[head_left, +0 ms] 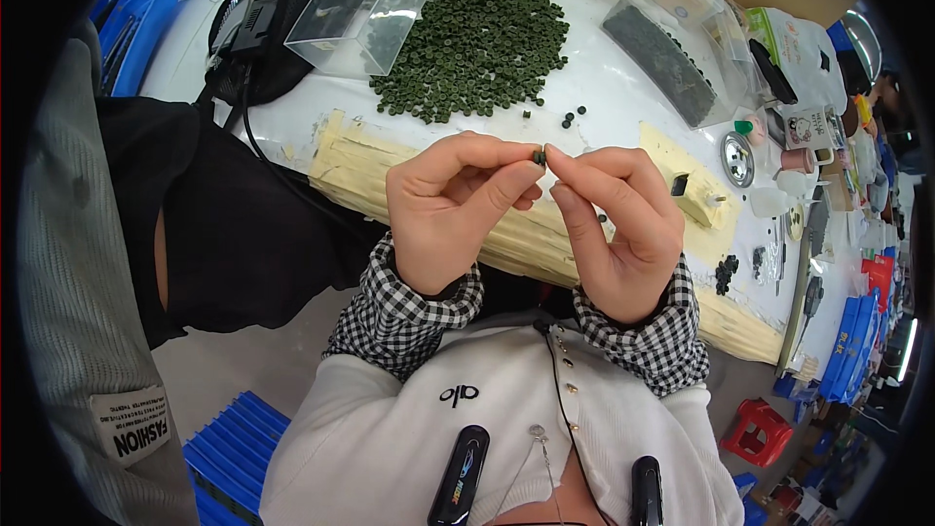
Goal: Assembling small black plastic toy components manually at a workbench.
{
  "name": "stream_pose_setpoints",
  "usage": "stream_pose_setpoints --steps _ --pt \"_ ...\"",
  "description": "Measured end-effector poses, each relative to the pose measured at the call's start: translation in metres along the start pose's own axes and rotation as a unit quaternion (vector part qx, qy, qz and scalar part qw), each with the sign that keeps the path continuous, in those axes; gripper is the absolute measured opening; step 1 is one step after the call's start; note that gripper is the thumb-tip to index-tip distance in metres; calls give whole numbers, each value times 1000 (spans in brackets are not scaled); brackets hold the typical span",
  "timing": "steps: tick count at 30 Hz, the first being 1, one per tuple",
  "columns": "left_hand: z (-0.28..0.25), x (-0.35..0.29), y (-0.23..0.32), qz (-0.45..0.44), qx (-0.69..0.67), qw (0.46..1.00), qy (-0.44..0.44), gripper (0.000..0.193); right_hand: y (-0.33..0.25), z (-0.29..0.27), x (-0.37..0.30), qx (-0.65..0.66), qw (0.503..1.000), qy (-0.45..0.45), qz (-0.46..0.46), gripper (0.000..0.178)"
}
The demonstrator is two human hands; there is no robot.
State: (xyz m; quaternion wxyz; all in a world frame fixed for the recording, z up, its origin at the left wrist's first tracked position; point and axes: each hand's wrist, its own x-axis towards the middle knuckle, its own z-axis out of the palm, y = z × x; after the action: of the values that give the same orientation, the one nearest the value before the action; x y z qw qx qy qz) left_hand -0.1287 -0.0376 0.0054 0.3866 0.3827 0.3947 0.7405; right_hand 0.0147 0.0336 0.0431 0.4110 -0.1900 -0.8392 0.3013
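Between my fingertips, above the taped table edge, is a small dark green cylindrical part (pixel 539 157). My left hand (pixel 443 205) is closed, pinching it from the left with index finger and thumb. My right hand (pixel 628 234) has its fingers bent and closed, the fingertips meeting the part's right side; its thumb sits slightly lower. The fingers partly hide the part. Beyond my hands lies a large heap of similar dark green parts (pixel 477 34). A few loose black pieces (pixel 569 122) lie between the heap and my hands.
A clear plastic bin (pixel 341 15) lies tipped beside the heap. Another clear container (pixel 662 63) holds dark pieces. Yellowish tape (pixel 360 161) covers the table's near edge. At right are a round metal dish (pixel 737 158) and black clusters (pixel 726 275). Another person's dark-clothed leg (pixel 243 234) is at left.
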Motion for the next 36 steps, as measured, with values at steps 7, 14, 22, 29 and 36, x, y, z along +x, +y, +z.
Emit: stream_pose_setpoints --steps 7,14,22,29,36 --pt "9 -3 -13 -222 -250 939 -82 14 7 -17 -9 23 999 34 23 24" --pt "26 -4 -19 -193 -192 960 -58 11 15 -29 -23 28 998 45 40 21" --pt "40 -7 -23 -174 -172 968 -49 10 16 -39 -32 39 997 55 47 20" --pt "47 -8 -23 -135 -105 984 -58 10 20 -46 -38 40 996 61 42 20" --pt "52 -8 -21 -52 31 995 -81 11 22 -50 -46 40 995 70 55 22"
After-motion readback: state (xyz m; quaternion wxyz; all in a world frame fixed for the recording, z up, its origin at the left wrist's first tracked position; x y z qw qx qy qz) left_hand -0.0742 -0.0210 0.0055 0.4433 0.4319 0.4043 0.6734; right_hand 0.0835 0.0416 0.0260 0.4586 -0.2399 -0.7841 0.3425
